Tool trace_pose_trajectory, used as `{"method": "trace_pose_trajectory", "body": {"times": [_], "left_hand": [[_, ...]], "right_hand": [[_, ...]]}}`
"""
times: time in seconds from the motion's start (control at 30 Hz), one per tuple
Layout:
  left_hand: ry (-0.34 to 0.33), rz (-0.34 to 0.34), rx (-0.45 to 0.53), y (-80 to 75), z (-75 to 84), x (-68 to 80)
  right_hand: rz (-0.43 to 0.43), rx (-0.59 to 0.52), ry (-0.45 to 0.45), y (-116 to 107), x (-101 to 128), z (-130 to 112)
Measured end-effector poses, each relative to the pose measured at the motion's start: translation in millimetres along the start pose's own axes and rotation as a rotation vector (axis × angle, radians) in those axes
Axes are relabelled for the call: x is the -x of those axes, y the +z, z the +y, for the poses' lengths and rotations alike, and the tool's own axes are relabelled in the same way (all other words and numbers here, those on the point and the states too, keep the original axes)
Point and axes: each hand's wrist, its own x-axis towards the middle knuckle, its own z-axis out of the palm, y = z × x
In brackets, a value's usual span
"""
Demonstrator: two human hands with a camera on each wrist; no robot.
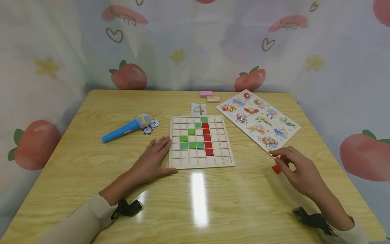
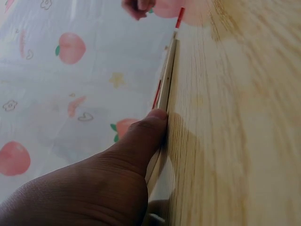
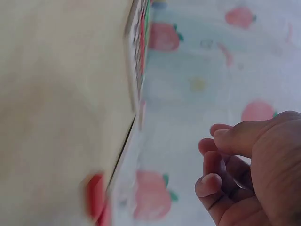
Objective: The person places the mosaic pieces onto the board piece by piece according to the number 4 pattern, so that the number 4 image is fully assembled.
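A square wooden grid board lies mid-table, with green tiles and a column of red tiles in its cells. My left hand rests at its left side, fingers stretched along the edge and thumb at the front corner. In the left wrist view the thumb touches the board's edge. Over to the right, my right hand hovers above a loose red tile, thumb and forefinger apart. The right wrist view shows its fingers bent with nothing between them, and the red tile blurred on the table.
A wooden insect puzzle board lies aslant at the back right. Behind the grid are a small pattern card, a pink block and a plain wooden block. A blue microphone and two chips lie left.
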Motion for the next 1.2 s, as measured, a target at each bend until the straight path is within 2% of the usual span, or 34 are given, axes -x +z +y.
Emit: {"method": "trace_pose_trajectory", "body": {"times": [0.1,0.23,0.5,0.77,0.87,1.03,1.1,1.2], "left_hand": [[-0.015,0.004,-0.001,0.1,-3.2,3.7],[-0.006,0.025,0.004,0.5,-6.5,6.1],[-0.011,0.020,0.008,0.1,-8.1,5.4],[0.007,0.011,0.005,-0.7,-6.4,3.2],[0.011,0.007,0.008,-0.8,-5.1,2.5],[0.011,0.005,0.007,-1.0,-3.0,2.2],[0.015,0.003,0.010,-0.8,-2.6,2.2],[0.018,0.001,0.014,-0.3,-2.2,2.2]], "right_hand": [[0.027,0.022,0.093,1.1,21.2,14.1],[0.013,0.031,0.166,4.6,35.4,27.0],[-0.157,0.005,0.173,15.8,36.1,33.4],[-0.187,0.081,0.191,22.0,27.2,24.6],[-0.185,0.093,0.105,25.0,17.0,16.7],[-0.190,0.088,-0.153,37.5,-18.0,-4.8],[-0.228,0.061,-0.234,44.5,-33.4,-17.2],[-0.312,0.012,-0.306,56.1,-53.4,-35.9]]}}
